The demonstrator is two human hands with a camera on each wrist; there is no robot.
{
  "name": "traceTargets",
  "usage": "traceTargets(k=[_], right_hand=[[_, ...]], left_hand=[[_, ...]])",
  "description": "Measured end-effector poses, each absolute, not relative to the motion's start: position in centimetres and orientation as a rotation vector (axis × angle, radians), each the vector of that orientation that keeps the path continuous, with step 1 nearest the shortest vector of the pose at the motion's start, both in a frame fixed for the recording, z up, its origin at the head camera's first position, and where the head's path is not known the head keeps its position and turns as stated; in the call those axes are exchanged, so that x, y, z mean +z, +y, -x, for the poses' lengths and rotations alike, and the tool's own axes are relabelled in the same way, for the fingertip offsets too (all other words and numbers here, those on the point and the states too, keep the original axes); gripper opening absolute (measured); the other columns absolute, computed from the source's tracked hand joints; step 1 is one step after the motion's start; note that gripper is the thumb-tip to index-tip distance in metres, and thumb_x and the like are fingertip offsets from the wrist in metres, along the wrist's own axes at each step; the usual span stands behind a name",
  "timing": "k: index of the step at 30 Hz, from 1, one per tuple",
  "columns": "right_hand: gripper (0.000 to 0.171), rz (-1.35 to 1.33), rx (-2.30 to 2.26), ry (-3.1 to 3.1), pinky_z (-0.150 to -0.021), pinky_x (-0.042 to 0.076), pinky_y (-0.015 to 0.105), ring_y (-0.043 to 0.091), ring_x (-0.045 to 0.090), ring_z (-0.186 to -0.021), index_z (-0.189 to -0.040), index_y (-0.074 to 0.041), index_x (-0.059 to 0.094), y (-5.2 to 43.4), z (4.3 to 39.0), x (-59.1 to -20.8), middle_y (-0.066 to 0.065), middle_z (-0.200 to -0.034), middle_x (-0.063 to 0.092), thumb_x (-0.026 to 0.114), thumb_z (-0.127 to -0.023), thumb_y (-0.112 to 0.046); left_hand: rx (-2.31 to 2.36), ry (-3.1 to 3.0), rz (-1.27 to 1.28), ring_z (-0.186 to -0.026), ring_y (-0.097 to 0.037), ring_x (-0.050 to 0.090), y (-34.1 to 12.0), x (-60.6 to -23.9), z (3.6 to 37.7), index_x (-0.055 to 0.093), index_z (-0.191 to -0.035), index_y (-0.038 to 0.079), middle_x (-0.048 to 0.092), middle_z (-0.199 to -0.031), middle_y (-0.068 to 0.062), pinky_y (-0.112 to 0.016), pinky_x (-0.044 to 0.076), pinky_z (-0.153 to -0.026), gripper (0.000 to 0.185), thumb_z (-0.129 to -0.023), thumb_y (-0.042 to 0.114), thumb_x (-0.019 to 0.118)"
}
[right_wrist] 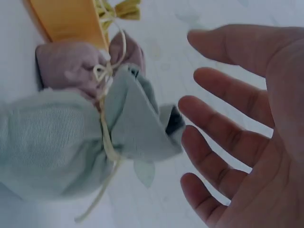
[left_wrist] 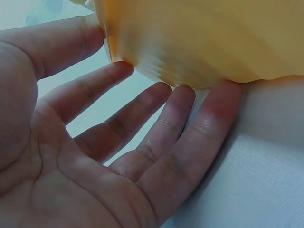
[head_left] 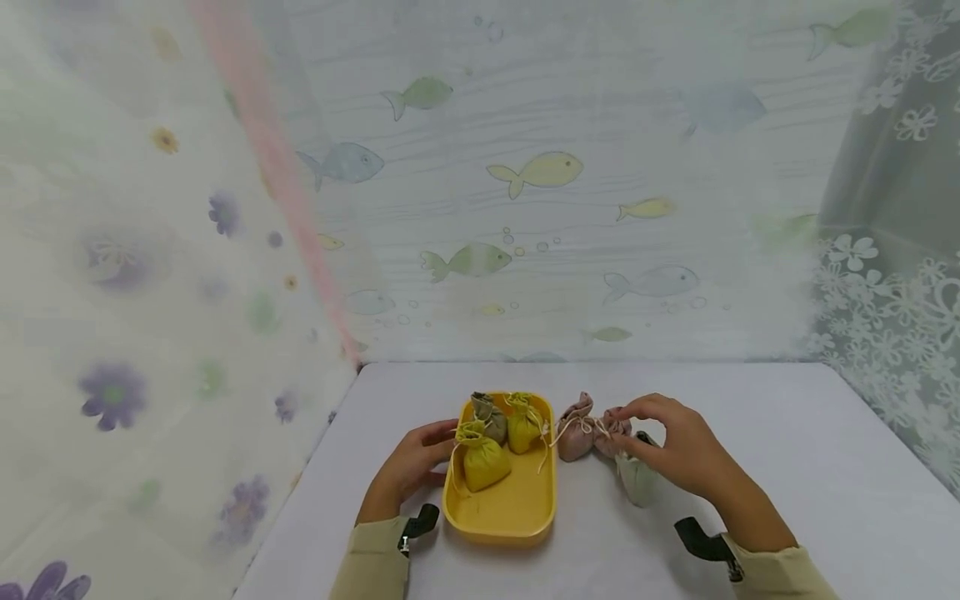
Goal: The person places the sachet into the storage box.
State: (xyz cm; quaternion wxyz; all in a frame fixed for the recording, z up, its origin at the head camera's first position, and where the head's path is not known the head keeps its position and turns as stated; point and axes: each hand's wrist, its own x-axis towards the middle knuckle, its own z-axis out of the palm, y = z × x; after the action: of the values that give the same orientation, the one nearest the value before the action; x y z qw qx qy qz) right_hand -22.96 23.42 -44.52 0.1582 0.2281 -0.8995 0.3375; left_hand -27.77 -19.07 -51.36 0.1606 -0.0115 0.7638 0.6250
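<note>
At the left side of a yellow plastic tray (head_left: 498,525), my left hand (head_left: 408,462) touches the wall with extended fingers; the left wrist view shows the fingertips (left_wrist: 223,102) against its underside edge. Inside the tray sit two yellow drawstring pouches (head_left: 486,467) and a grey-olive one (head_left: 491,421). To its right stand two dusty-pink pouches (head_left: 576,440) and a pale green pouch (head_left: 636,482). Beside the pale green pouch's gathered top, my right hand (head_left: 686,446) hovers with its fingers spread, holding nothing. In the right wrist view a gap separates those fingers (right_wrist: 209,114) from the cloth.
A white cloth covers the table (head_left: 780,467). Behind it hangs a curtain (head_left: 555,275) printed with fish, and a flowered curtain (head_left: 150,333) borders the left side. White lace flowers (head_left: 892,333) decorate the sheer hanging at the right.
</note>
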Motion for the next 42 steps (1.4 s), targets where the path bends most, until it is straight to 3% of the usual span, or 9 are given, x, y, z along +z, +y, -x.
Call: traceTargets(k=[7, 16, 26, 32, 42], right_hand=[[0.042, -0.705, 1.042, -2.632, -0.09, 0.055, 0.051, 0.028, 0.065, -0.115, -0.126, -0.022, 0.07, 25.9, 23.4, -45.2, -0.006, -0.128, 0.068, 0.083, -0.089, -0.038], [0.068, -0.681, 1.125, -2.762, -0.084, 0.056, 0.035, 0.019, 0.062, -0.107, -0.134, -0.023, 0.065, 27.4, 23.7, -45.6, -0.002, -0.124, 0.066, 0.088, -0.077, -0.053], [0.065, -0.7, 1.162, -2.819, -0.076, 0.053, 0.033, 0.011, 0.06, -0.096, -0.132, -0.023, 0.065, 27.8, 24.2, -46.6, 0.0, -0.125, 0.065, 0.091, -0.076, -0.044], [0.059, -0.69, 1.22, -2.825, -0.069, 0.053, 0.027, 0.01, 0.06, -0.088, -0.127, -0.02, 0.066, 28.0, 24.4, -46.8, 0.001, -0.119, 0.065, 0.092, -0.076, -0.035], [0.046, -0.738, 1.352, -2.828, -0.064, 0.056, 0.027, 0.009, 0.063, -0.079, -0.12, -0.009, 0.069, 27.8, 24.8, -46.7, 0.003, -0.102, 0.069, 0.089, -0.081, -0.023]], left_hand=[[1.797, 2.166, 0.031, -0.121, -0.026, 0.066, -19.1, -51.5, 27.7, 0.053, -0.152, 0.022, 0.052, -0.155, -0.013, -0.048, 0.063, -0.089, 0.075, -0.087, 0.045, 0.082], [1.815, 2.152, 0.055, -0.119, -0.026, 0.066, -19.1, -51.8, 27.6, 0.054, -0.152, 0.026, 0.052, -0.155, -0.014, -0.047, 0.063, -0.089, 0.076, -0.085, 0.045, 0.083], [1.831, 2.145, 0.041, -0.12, -0.026, 0.066, -19.1, -52.4, 27.5, 0.053, -0.153, 0.027, 0.052, -0.155, -0.014, -0.047, 0.063, -0.088, 0.074, -0.086, 0.043, 0.083], [1.831, 2.148, 0.05, -0.121, -0.026, 0.066, -19.1, -52.2, 27.5, 0.053, -0.152, 0.027, 0.052, -0.156, -0.014, -0.047, 0.063, -0.088, 0.074, -0.086, 0.042, 0.083], [1.842, 2.144, 0.04, -0.122, -0.027, 0.066, -19.1, -51.9, 27.7, 0.053, -0.153, 0.027, 0.051, -0.156, -0.016, -0.047, 0.063, -0.087, 0.072, -0.088, 0.042, 0.082]])
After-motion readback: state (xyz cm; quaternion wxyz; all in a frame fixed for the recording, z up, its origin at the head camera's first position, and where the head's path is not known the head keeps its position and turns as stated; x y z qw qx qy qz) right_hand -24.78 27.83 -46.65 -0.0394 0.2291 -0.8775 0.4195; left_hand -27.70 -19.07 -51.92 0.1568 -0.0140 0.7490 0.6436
